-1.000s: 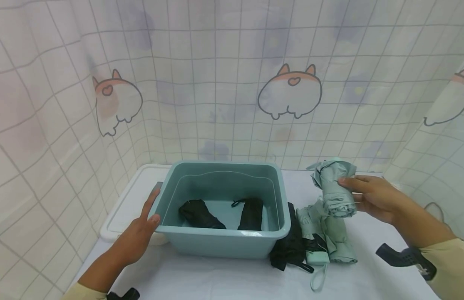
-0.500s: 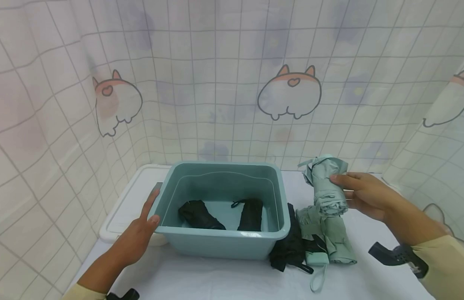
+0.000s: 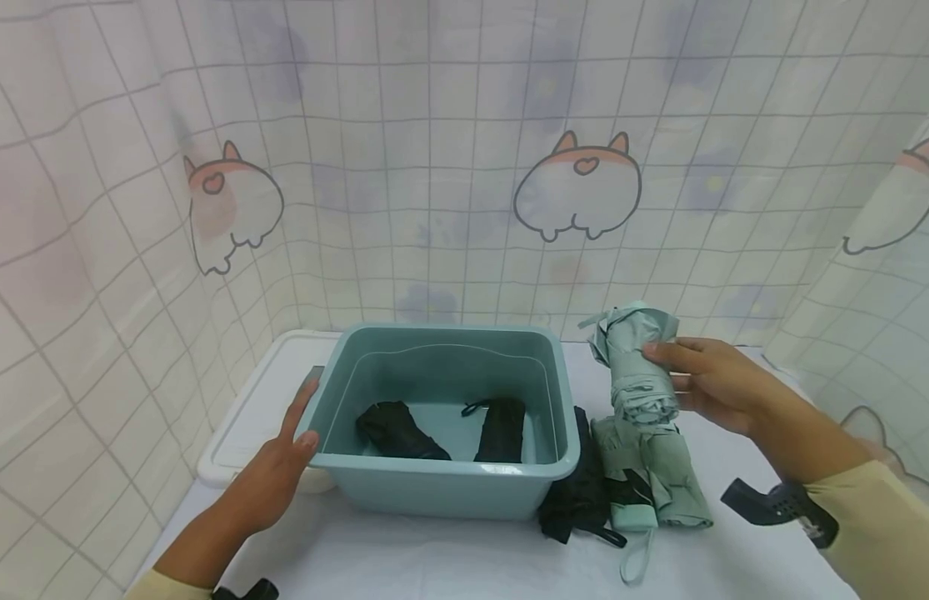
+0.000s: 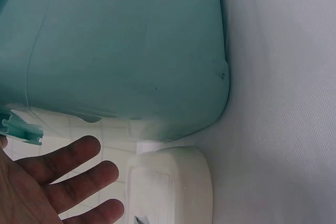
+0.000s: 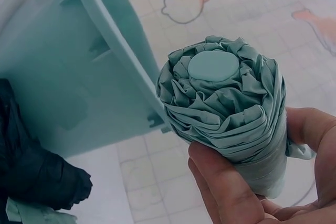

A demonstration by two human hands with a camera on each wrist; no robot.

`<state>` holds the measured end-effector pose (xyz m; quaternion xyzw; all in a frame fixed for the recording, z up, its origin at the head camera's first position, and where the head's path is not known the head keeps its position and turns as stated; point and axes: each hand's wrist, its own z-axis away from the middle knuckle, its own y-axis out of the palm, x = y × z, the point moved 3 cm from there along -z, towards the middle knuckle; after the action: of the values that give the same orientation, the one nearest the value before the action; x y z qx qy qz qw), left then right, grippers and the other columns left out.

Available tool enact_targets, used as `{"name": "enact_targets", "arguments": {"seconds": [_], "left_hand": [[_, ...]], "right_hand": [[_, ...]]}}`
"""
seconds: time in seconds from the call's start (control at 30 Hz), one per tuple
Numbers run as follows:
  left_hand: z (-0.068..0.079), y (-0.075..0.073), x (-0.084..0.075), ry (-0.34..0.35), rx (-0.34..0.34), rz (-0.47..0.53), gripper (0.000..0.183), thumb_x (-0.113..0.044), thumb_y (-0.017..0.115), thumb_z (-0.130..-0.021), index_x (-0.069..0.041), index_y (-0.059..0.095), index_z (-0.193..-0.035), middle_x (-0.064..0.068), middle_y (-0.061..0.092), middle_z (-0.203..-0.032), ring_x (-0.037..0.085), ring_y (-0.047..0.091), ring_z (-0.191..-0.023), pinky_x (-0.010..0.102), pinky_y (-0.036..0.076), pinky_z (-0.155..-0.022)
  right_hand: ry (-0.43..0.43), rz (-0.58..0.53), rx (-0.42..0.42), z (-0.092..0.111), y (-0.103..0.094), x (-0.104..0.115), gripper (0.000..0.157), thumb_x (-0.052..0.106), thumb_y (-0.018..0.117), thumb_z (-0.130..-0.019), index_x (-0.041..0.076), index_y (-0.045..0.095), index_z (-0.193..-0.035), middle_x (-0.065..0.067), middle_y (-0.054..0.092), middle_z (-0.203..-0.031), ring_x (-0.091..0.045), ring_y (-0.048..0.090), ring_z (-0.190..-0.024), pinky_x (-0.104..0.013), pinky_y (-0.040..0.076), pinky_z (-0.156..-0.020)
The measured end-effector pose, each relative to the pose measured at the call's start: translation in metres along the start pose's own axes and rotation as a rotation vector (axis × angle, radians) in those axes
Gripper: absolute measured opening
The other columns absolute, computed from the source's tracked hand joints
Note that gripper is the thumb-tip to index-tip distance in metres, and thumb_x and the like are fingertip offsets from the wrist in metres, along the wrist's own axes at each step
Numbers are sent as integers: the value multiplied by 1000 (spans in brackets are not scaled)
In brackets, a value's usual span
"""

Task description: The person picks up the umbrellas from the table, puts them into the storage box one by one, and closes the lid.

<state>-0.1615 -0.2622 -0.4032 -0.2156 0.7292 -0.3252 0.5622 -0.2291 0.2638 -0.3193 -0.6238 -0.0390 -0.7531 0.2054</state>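
Note:
My right hand (image 3: 715, 383) grips a folded pale green umbrella (image 3: 638, 367) and holds it raised at the right of the bin; the right wrist view looks onto its round end (image 5: 212, 66). My left hand (image 3: 269, 479) rests at the left rim of the blue-green plastic bin (image 3: 449, 487), its fingers extended in the left wrist view. Inside the bin lie two folded black umbrellas, one on the left (image 3: 400, 432) and one on the right (image 3: 501, 429). Beside its right wall lie a black umbrella (image 3: 576, 492) and two green ones, one (image 3: 617, 450) with a wrist strap, one (image 3: 677, 483) further right.
A white lid-like panel (image 3: 247, 408) lies left of and behind the bin, partly hidden by it. White cloth (image 3: 434, 562) covers the table. Grid-patterned curtain (image 3: 449, 167) closes off the back and both sides. A thin cable-like line shows at the far right.
My right hand has moved left with the pale green umbrella, bringing it nearer the bin and slightly higher. The left hand and the bin have stayed in place.

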Motion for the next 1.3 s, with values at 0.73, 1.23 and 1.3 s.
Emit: {"name": "enact_targets", "arguments": {"seconds": [0.73, 1.23, 1.3], "left_hand": [[-1, 1, 0, 9, -6, -10, 61, -44, 25, -112, -42, -8, -163, 31, 38, -152, 53, 51, -126, 76, 41, -91], [-1, 0, -1, 1, 0, -9, 61, -43, 24, -112, -43, -9, -162, 30, 36, -154, 54, 50, -127, 77, 40, -91], [-1, 0, 0, 0, 0, -6, 61, -43, 25, -112, -43, -9, -162, 30, 36, -154, 53, 50, -127, 77, 40, -92]], "right_hand": [[-3, -44, 4, -7, 22, 14, 82, 36, 58, -106, -9, 13, -158, -26, 34, -152, -45, 37, -141, -41, 49, -101], [-7, -70, 21, -13, 37, 20, 87, 36, 61, -105, -7, 9, -160, -27, 30, -157, -47, 32, -145, -58, 35, -111], [-4, -69, 24, -14, 39, 21, 87, 37, 61, -104, -7, 11, -160, -27, 33, -155, -47, 36, -143, -57, 35, -111]]}}
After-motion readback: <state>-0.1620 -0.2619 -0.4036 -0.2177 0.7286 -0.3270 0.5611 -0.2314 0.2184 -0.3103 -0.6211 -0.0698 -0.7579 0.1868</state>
